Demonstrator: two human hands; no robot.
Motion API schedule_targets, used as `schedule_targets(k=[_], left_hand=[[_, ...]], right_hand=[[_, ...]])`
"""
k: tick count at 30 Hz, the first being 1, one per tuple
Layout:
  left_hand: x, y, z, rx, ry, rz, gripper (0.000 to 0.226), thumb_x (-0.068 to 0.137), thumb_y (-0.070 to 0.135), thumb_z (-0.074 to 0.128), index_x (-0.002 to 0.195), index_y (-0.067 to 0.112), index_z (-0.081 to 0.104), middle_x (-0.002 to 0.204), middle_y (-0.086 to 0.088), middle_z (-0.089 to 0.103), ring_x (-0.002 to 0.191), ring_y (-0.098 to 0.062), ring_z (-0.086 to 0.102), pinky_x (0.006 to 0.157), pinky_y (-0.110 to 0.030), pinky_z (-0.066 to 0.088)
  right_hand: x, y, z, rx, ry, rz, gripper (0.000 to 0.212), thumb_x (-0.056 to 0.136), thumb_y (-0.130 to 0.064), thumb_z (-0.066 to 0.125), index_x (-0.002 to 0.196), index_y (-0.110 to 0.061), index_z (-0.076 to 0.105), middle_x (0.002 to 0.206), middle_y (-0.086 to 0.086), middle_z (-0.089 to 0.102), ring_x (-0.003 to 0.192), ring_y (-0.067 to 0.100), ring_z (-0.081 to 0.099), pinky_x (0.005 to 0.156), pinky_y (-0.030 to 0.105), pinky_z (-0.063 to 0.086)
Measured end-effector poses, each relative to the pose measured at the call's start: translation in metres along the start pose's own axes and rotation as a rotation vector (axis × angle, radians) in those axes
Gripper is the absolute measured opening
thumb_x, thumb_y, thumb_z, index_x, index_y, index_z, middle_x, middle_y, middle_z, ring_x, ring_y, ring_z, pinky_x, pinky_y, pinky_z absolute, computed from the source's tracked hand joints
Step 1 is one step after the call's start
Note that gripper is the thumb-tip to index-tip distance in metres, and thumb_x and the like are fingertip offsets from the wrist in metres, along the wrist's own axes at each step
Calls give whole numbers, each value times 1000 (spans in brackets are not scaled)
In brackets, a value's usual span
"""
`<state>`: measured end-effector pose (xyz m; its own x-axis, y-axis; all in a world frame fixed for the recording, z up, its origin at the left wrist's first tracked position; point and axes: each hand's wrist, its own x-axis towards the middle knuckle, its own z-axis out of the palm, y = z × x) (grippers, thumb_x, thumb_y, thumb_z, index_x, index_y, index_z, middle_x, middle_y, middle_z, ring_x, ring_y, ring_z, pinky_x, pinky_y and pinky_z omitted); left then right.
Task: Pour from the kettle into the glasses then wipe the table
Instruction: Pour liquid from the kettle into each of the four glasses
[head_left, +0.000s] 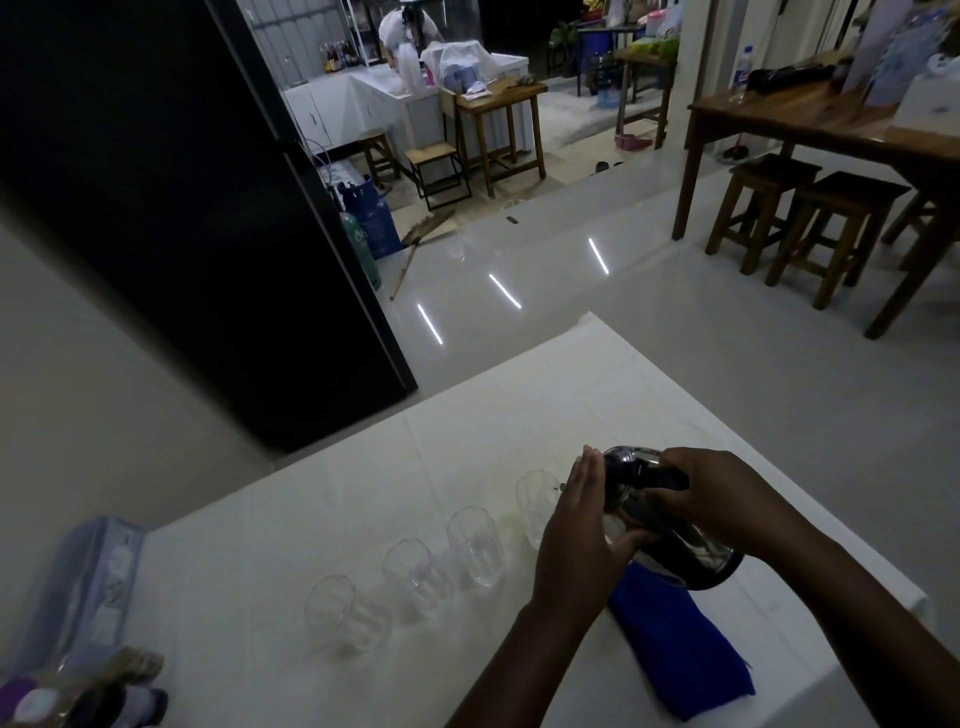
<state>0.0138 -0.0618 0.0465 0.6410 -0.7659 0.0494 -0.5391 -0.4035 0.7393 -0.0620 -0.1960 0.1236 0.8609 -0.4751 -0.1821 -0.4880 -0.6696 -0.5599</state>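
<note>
A shiny steel kettle (670, 540) with a dark handle is tilted to the left above the white table (363, 467). My right hand (711, 499) grips its handle from above. My left hand (582, 525) lies flat against the kettle's left side and lid. Several clear glasses stand in a diagonal row: the rightmost glass (535, 506) sits just under the kettle's spout, partly hidden by my left hand, then a second glass (475, 545), a third glass (413, 577) and a leftmost glass (337, 618). A folded blue cloth (680, 649) lies under the kettle.
A pale blue box (88, 587) and some bottles (78, 701) stand at the table's left end. A tall black cabinet (208, 208) rises behind the table. Wooden stools (810, 218) and a wooden table (831, 119) stand at the far right; a person (405, 47) works in the back.
</note>
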Motion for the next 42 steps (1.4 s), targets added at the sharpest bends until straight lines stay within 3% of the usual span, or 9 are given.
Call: schedule_targets(k=[5,9,19,25,28,30,33,37,42], left_hand=[[0,-2,2,-1,5,-5,99,67,74,38,149,29,8,156,14,6,140,-2,6,107,-18,13],[1,-2,3,6,8,-9,99,66,75,36,149,30,8,156,15,6,139,-2,6,106,-20,16],[1,-4,2,5,21,2,98,67,73,38,149,29,8,156,15,6,141,-2,7,107,-20,17],[1,-4,2,3,19,7,99,66,75,36,149,29,8,156,14,7,140,-2,6,107,-20,17],[1,-4,1,20,5,14,101,65,75,35,150,27,9,157,11,7,140,-3,5,109,-21,16],[1,-5,1,44,-11,36,97,70,71,41,150,26,8,157,10,7,141,-4,5,111,-24,17],[1,-11,2,96,-34,87,91,83,46,65,150,24,7,157,9,7,142,-5,4,112,-25,18],[2,-18,2,147,-59,140,91,84,38,69,150,22,8,158,7,7,142,-4,1,113,-25,17],[7,-21,5,212,-92,193,91,82,37,70,149,20,11,158,3,9,141,-3,0,111,-21,14]], right_hand=[[1,-2,-1,-21,-7,0,31,82,-28,64,66,-41,41,64,-16,50,62,-1,48,53,15,31],[1,-2,-2,-22,-5,1,24,82,-29,65,70,-38,46,63,-16,50,61,-2,47,52,15,29],[2,-6,-2,-43,-4,6,37,83,-27,64,59,-38,38,60,-14,48,57,-1,45,51,14,27],[2,-2,2,1,0,1,27,82,-29,65,66,-40,46,64,-15,53,61,0,49,52,15,30],[1,6,7,40,5,7,10,83,-28,65,85,-32,55,74,-13,57,66,1,51,55,14,32],[-1,12,13,79,23,15,12,83,-27,65,91,-32,57,78,-12,57,68,2,52,56,13,34],[-6,19,22,133,40,25,16,83,-27,65,81,-35,51,71,-16,55,67,3,54,55,14,34],[-10,31,37,185,60,42,12,83,-27,65,88,-30,55,72,-14,57,70,6,58,56,16,38],[-15,41,50,254,135,36,18,82,-27,66,92,-34,53,71,-21,53,68,-3,52,57,14,35]])
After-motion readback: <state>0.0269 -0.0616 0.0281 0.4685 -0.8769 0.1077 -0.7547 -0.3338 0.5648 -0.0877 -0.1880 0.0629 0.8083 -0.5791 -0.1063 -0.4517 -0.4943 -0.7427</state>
